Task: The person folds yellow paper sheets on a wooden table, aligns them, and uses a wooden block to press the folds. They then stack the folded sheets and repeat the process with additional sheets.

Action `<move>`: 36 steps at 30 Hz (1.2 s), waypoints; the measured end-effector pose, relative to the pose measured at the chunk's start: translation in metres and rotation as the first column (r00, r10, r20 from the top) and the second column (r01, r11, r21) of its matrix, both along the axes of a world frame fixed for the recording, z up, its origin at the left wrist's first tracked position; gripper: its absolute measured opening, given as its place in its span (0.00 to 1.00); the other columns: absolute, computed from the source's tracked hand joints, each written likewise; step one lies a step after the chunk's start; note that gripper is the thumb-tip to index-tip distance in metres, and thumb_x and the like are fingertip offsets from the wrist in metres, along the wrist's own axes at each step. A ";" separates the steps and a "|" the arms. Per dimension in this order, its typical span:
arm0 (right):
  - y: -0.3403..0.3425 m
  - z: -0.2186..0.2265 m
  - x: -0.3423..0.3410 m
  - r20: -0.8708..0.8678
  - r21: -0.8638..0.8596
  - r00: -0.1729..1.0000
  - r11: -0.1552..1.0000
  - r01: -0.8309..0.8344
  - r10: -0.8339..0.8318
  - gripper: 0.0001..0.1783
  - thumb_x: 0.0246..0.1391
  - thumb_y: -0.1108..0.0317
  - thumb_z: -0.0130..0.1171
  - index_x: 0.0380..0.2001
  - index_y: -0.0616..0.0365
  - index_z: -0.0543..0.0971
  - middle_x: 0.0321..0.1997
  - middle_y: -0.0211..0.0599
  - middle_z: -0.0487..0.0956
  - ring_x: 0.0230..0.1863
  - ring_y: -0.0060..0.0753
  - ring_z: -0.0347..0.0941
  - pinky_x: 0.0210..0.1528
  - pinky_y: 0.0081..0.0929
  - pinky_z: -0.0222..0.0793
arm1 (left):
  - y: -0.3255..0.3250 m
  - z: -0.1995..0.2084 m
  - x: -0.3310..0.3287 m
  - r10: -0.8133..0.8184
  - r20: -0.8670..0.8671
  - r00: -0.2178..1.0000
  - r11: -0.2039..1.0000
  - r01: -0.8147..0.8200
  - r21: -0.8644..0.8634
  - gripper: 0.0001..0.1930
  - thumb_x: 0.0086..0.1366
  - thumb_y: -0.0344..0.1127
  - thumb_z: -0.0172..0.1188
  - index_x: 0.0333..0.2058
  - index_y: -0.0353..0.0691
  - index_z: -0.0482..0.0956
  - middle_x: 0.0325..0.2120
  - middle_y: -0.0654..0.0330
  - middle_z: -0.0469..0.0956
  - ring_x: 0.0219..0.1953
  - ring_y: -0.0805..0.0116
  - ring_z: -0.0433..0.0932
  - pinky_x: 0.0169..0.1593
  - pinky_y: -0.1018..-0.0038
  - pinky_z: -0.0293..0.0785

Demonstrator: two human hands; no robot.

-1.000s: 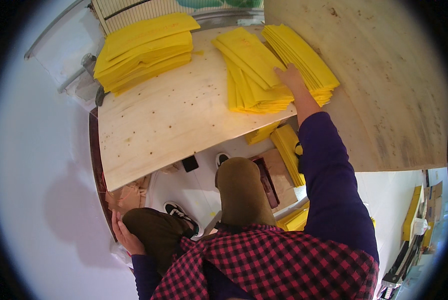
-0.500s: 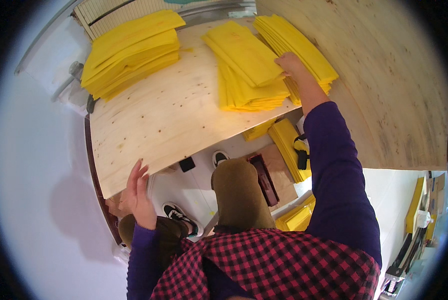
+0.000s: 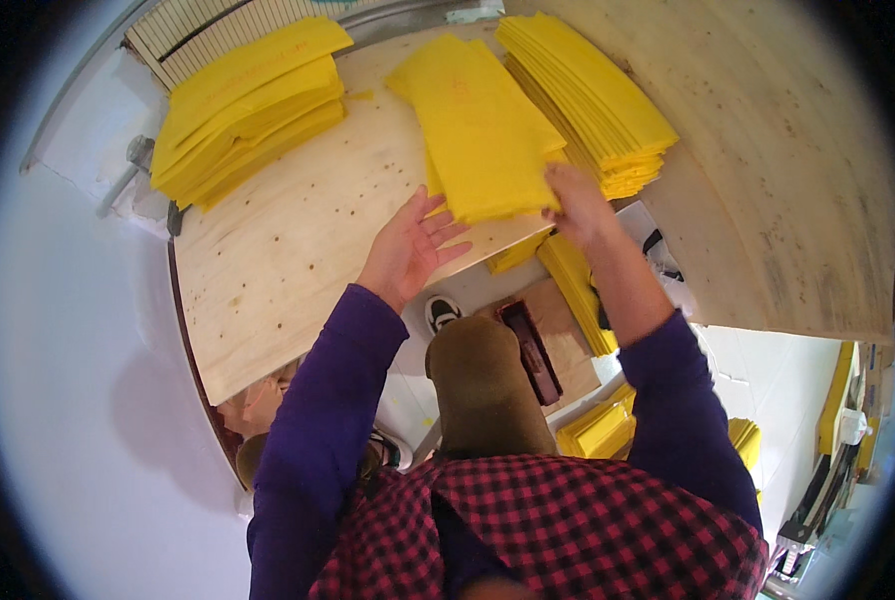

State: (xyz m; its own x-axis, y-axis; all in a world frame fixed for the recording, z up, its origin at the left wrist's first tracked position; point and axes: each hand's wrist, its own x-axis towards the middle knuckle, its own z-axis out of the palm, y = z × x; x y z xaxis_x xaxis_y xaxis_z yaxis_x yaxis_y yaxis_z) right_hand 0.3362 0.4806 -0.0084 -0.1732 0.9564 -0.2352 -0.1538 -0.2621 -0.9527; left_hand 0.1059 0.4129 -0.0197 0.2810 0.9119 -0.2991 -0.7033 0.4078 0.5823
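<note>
A long, flat yellow cloth-like sheet [image 3: 483, 140] lies on the middle pile, its near end by the table's front edge. My right hand [image 3: 576, 205] pinches its near right corner. My left hand [image 3: 413, 245] is open, palm turned up and fingers spread, beside the near left corner; whether the fingertips touch it is hard to tell. Just to the right stands a fanned stack of yellow sheets [image 3: 593, 100]. Another thick stack of yellow sheets [image 3: 248, 105] sits at the far left of the wooden table [image 3: 288, 250].
An upright plywood panel [image 3: 768, 180] borders the table on the right. Below the front edge are a dark red tray-like box [image 3: 530, 350], more yellow bundles [image 3: 598, 425] and my knee [image 3: 488, 390]. A hammer-like tool [image 3: 140, 155] is by the left wall.
My left hand has risen from the table's front left edge to the middle pile. My right hand has come nearer, and the top sheet has shifted toward me.
</note>
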 end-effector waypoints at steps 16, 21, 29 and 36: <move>-0.106 -0.031 -0.057 -0.363 -0.090 0.870 0.917 -0.388 0.332 0.20 0.60 0.56 0.44 0.48 0.58 0.69 0.45 0.32 0.74 0.43 0.25 0.71 0.47 0.26 0.67 | -0.082 -0.002 -0.051 0.110 -0.270 0.957 0.984 -0.066 0.167 0.27 0.56 0.20 0.49 0.56 0.36 0.58 0.50 0.55 0.68 0.49 0.64 0.71 0.51 0.69 0.70; -0.090 -0.020 -0.112 -0.414 -0.006 0.814 0.894 -0.449 0.406 0.18 0.60 0.60 0.44 0.49 0.59 0.67 0.45 0.33 0.74 0.43 0.25 0.71 0.45 0.26 0.68 | -0.120 0.008 -0.086 0.224 -0.350 0.910 0.961 -0.145 0.237 0.29 0.55 0.19 0.50 0.58 0.38 0.57 0.51 0.58 0.68 0.51 0.68 0.69 0.52 0.73 0.68; -0.079 -0.017 -0.245 -0.271 0.097 0.808 0.850 -0.518 0.523 0.19 0.58 0.69 0.44 0.52 0.62 0.63 0.43 0.36 0.74 0.40 0.27 0.72 0.42 0.27 0.69 | -0.160 -0.001 -0.177 0.461 -0.317 0.829 0.875 -0.367 0.315 0.30 0.54 0.19 0.51 0.57 0.37 0.58 0.51 0.58 0.68 0.51 0.67 0.69 0.52 0.72 0.68; -0.053 -0.064 -0.361 -0.076 0.005 0.760 0.762 -0.648 0.646 0.21 0.55 0.74 0.47 0.52 0.65 0.62 0.46 0.41 0.72 0.43 0.31 0.71 0.45 0.26 0.70 | -0.160 -0.041 -0.269 0.494 -0.376 0.784 0.860 -0.504 0.079 0.30 0.54 0.19 0.50 0.58 0.34 0.55 0.47 0.51 0.70 0.47 0.64 0.72 0.49 0.71 0.70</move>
State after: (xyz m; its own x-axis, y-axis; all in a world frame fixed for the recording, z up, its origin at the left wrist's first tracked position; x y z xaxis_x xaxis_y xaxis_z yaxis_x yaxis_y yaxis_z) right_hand -0.0246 0.4274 -0.0726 -0.7651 0.6062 -0.2171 -0.0049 -0.3426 -0.9395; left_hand -0.1629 0.2529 -0.0602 -0.3473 0.8851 -0.3099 -0.5461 0.0778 0.8341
